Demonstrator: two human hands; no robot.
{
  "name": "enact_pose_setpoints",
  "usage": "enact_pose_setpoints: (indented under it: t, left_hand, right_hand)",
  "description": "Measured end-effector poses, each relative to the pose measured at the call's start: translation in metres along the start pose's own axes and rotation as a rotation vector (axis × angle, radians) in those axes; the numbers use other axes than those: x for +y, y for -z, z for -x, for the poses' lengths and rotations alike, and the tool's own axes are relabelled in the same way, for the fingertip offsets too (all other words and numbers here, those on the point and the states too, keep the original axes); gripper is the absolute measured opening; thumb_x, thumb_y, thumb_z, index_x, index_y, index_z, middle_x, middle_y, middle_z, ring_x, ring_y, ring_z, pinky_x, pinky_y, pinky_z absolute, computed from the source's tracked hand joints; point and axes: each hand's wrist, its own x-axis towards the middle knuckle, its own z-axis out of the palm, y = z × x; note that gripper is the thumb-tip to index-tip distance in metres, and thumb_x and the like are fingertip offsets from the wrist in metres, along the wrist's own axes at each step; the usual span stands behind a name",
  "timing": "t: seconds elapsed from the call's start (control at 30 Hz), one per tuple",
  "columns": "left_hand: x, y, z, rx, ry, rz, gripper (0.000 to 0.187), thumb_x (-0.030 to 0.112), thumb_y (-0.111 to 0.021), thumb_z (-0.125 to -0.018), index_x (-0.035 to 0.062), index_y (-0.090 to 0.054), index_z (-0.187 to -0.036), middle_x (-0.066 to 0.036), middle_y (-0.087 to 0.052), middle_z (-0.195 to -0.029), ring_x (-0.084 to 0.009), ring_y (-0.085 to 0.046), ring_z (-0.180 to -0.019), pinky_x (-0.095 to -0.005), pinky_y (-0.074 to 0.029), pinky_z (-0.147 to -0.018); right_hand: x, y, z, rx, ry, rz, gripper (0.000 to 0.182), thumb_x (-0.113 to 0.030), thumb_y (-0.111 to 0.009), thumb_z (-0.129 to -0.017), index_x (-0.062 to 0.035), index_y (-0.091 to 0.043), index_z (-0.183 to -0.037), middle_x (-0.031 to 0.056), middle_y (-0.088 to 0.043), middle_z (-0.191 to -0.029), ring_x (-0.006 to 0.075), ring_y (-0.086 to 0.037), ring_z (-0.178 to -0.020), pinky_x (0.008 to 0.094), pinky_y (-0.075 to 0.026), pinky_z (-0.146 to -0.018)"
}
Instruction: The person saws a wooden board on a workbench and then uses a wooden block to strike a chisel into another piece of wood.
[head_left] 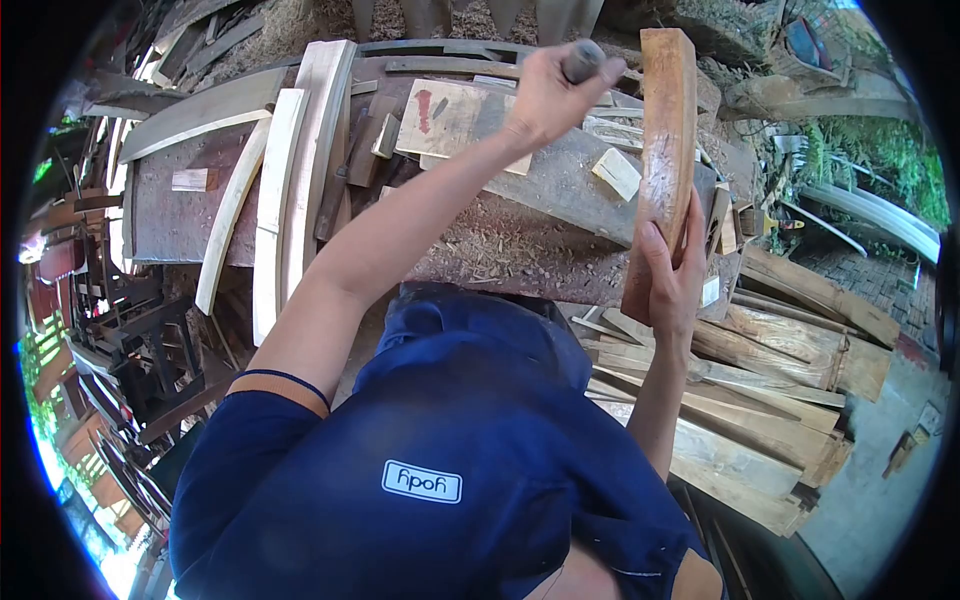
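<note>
My left hand [555, 98] reaches across the bench and is closed around a short dark grey cylindrical object [582, 62]. Its round end shows above my fist; the rest is hidden. In my right hand [672, 262] is a long, slightly curved brown wooden board [667, 130], held upright near its lower end. My thumb presses on its near face, with the other fingers around the right edge. The object in my left hand is just left of the board's upper part, apart from it.
The workbench [190, 230] carries pale curved wood strips [318, 130], a flat board with a red mark [455, 118], a small wood block [617, 174] and many shavings [500, 245]. Stacked planks [760, 400] lie low on the right. Dark wooden frames [130, 340] stand at left.
</note>
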Motion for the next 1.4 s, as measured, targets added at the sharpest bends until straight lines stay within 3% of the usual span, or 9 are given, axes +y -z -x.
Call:
enact_pose_setpoints:
  t: [0.1, 0.17, 0.23, 0.37, 0.93, 1.07, 1.13, 1.3, 1.4]
  left_hand:
    - [-0.001, -0.018, 0.020, -0.045, -0.126, -0.207, 0.025, 0.024, -0.074, -0.086, 0.0042, -0.061, -0.078, -0.004, -0.059, -0.066, -0.0116, -0.053, -0.060, -0.0290, -0.043, -0.057]
    - [-0.008, -0.032, 0.037, -0.062, -0.240, -0.379, 0.019, 0.019, -0.075, -0.071, 0.0124, -0.065, -0.086, -0.010, -0.066, -0.076, -0.0289, -0.066, -0.070, -0.0402, -0.051, -0.062]
    - [-0.011, -0.041, 0.055, -0.163, -0.263, -0.476, 0.024, 0.018, -0.072, -0.068, 0.0155, -0.064, -0.090, -0.008, -0.067, -0.079, -0.0307, -0.067, -0.077, -0.0436, -0.051, -0.064]
    - [-0.018, -0.055, 0.065, -0.262, -0.278, -0.577, 0.019, 0.026, -0.072, -0.072, 0.0186, -0.064, -0.087, -0.005, -0.067, -0.076, -0.0281, -0.067, -0.074, -0.0429, -0.050, -0.061]
    - [-0.014, -0.054, 0.047, -0.026, -0.315, -0.505, 0.021, 0.025, -0.077, -0.074, 0.0133, -0.063, -0.083, -0.009, -0.063, -0.066, -0.0332, -0.062, -0.063, -0.0414, -0.048, -0.054]
    - [-0.018, -0.050, 0.044, -0.046, -0.251, -0.487, 0.022, 0.022, -0.074, -0.066, 0.0184, -0.064, -0.084, -0.005, -0.064, -0.069, -0.0306, -0.064, -0.068, -0.0431, -0.048, -0.056]
    - [-0.020, -0.049, 0.042, -0.066, -0.240, -0.485, 0.021, 0.021, -0.074, -0.066, 0.0182, -0.063, -0.084, -0.005, -0.064, -0.069, -0.0313, -0.064, -0.067, -0.0428, -0.048, -0.056]
    - [-0.018, -0.048, 0.040, -0.004, -0.250, -0.402, 0.019, 0.020, -0.072, -0.064, 0.0153, -0.061, -0.079, -0.007, -0.062, -0.067, -0.0339, -0.062, -0.066, -0.0437, -0.047, -0.056]
    - [-0.025, -0.047, 0.041, -0.041, -0.300, -0.461, 0.020, 0.020, -0.072, -0.063, 0.0160, -0.062, -0.081, -0.008, -0.062, -0.067, -0.0345, -0.062, -0.066, -0.0442, -0.047, -0.057]
  right_hand:
    - [0.003, 0.001, -0.004, 0.007, 0.034, -0.012, 0.071, -0.028, -0.064, -0.090, -0.0006, -0.034, -0.147, 0.0199, -0.050, -0.136, 0.0284, -0.051, -0.123, 0.0380, -0.039, -0.104]
    - [0.001, 0.002, -0.004, 0.059, -0.004, -0.056, 0.068, -0.028, -0.064, -0.091, 0.0002, -0.035, -0.146, 0.0196, -0.051, -0.135, 0.0282, -0.051, -0.123, 0.0377, -0.038, -0.104]
    - [0.006, 0.006, -0.005, 0.053, 0.019, -0.043, 0.065, -0.026, -0.062, -0.093, 0.0013, -0.035, -0.145, 0.0185, -0.051, -0.135, 0.0267, -0.051, -0.122, 0.0371, -0.039, -0.104]
    - [0.006, 0.017, -0.002, 0.089, -0.008, -0.130, 0.061, -0.021, -0.058, -0.096, 0.0023, -0.033, -0.146, 0.0161, -0.048, -0.136, 0.0225, -0.050, -0.121, 0.0343, -0.038, -0.104]
    - [-0.004, 0.014, 0.002, 0.096, -0.098, -0.161, 0.062, -0.023, -0.059, -0.095, 0.0016, -0.034, -0.146, 0.0149, -0.047, -0.136, 0.0224, -0.048, -0.121, 0.0342, -0.035, -0.106]
    - [-0.017, 0.023, -0.004, 0.082, -0.021, -0.155, 0.064, -0.022, -0.058, -0.094, 0.0025, -0.031, -0.147, 0.0177, -0.046, -0.137, 0.0253, -0.049, -0.121, 0.0373, -0.037, -0.104]
    - [-0.032, 0.031, -0.008, 0.167, 0.248, 0.002, 0.066, -0.022, -0.056, -0.094, 0.0006, -0.027, -0.149, 0.0195, -0.054, -0.119, 0.0216, -0.060, -0.088, 0.0330, -0.053, -0.069]
    - [-0.059, 0.014, -0.010, 0.171, 0.303, -0.038, 0.071, -0.024, -0.059, -0.091, 0.0011, -0.027, -0.149, 0.0245, -0.049, -0.130, 0.0301, -0.058, -0.113, 0.0357, -0.049, -0.090]
    - [-0.052, 0.015, -0.010, 0.000, 0.267, 0.344, 0.070, -0.018, -0.059, -0.090, 0.0030, -0.028, -0.149, 0.0270, -0.045, -0.141, 0.0358, -0.051, -0.123, 0.0440, -0.041, -0.102]
